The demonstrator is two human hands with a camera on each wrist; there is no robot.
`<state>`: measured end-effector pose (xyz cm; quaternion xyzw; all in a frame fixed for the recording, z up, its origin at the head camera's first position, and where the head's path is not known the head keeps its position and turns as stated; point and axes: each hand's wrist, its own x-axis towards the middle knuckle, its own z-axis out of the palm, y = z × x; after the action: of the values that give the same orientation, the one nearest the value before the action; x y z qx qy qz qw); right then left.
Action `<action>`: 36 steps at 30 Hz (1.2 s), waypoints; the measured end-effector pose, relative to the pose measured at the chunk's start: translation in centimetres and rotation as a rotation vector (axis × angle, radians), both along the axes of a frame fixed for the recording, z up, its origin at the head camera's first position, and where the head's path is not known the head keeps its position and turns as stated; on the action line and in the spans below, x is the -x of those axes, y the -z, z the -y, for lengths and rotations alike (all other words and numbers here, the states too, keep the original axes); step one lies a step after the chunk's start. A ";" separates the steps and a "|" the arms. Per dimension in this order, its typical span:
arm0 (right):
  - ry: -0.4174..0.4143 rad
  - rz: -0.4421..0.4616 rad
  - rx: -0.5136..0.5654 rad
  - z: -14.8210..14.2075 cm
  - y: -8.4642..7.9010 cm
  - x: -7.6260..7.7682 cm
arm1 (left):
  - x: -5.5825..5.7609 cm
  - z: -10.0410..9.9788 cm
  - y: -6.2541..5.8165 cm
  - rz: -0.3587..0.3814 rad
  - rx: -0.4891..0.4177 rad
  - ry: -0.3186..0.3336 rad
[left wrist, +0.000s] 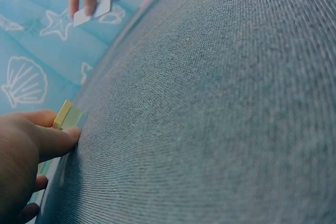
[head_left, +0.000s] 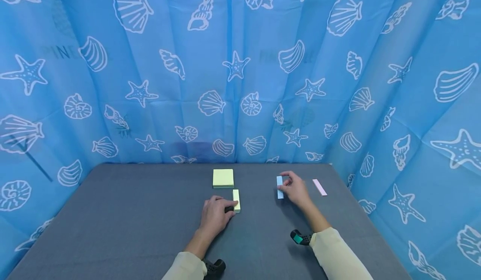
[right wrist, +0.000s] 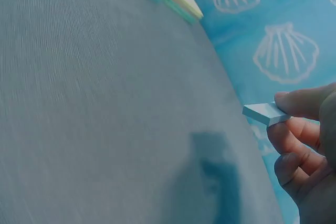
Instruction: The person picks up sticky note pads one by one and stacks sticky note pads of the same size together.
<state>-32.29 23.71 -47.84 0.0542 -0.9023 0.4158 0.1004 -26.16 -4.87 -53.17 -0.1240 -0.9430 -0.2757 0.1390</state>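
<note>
My left hand (head_left: 215, 215) pinches a narrow pale-yellow sticky note pad (head_left: 236, 200) between thumb and index finger; a greenish layer shows along its lower side in the left wrist view. A small black piece (head_left: 229, 209) shows between those fingers. Just beyond that pad lies a square stack of yellow sticky notes (head_left: 223, 178) with a green bottom edge. Over to the right, my right hand (head_left: 297, 190) holds a narrow light-blue sticky note pad (right wrist: 265, 113) by thumb and fingertips, raised above the table, with its shadow falling below.
A slim pink sticky note pad (head_left: 320, 187) lies right of my right hand. Everything rests on a grey cloth-covered table (head_left: 124, 221). Behind it and along both sides hangs a blue curtain (head_left: 233, 117) with white shell prints. Black wrist devices (head_left: 299, 238) are strapped at both sleeves.
</note>
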 end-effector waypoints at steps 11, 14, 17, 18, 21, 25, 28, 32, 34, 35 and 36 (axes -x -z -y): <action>-0.080 0.083 0.184 4.5 0.9 0.2 | 0.0 -0.1 -0.2 -0.011 0.000 0.000; -0.087 0.106 0.223 5.3 1.0 0.0 | 0.1 -0.1 -0.2 -0.012 0.004 -0.001; -0.085 0.127 0.243 5.9 1.2 0.0 | 0.0 -0.1 -0.2 -0.001 0.009 -0.002; -0.086 0.134 0.250 6.1 1.2 -0.1 | 0.0 -0.1 -0.3 0.006 0.013 -0.003; -0.081 0.150 0.254 6.6 1.6 -0.1 | 0.1 -0.1 -0.4 0.035 0.019 -0.002; -0.096 0.155 0.283 7.4 1.9 -0.3 | 0.1 -0.1 -0.6 0.072 0.027 -0.002; -0.116 0.163 0.319 7.9 2.1 -0.5 | 0.1 0.0 -0.7 0.086 0.025 -0.006; -0.120 0.186 0.348 8.5 2.3 -0.6 | 0.1 0.0 -0.7 0.087 -0.005 -0.019; -0.118 0.197 0.358 8.8 2.4 -0.7 | 0.1 -0.1 -0.7 0.080 -0.024 -0.029; -0.117 0.201 0.363 8.9 2.5 -0.7 | 0.1 -0.1 -0.6 0.075 -0.035 -0.035; -0.118 0.204 0.367 9.1 2.5 -0.7 | 0.1 -0.2 -0.6 0.068 -0.044 -0.041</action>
<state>-31.62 14.65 -50.38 0.0453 -0.8123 0.5815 -0.0076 -26.22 -4.70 -52.55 -0.0919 -0.9433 -0.2976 0.1152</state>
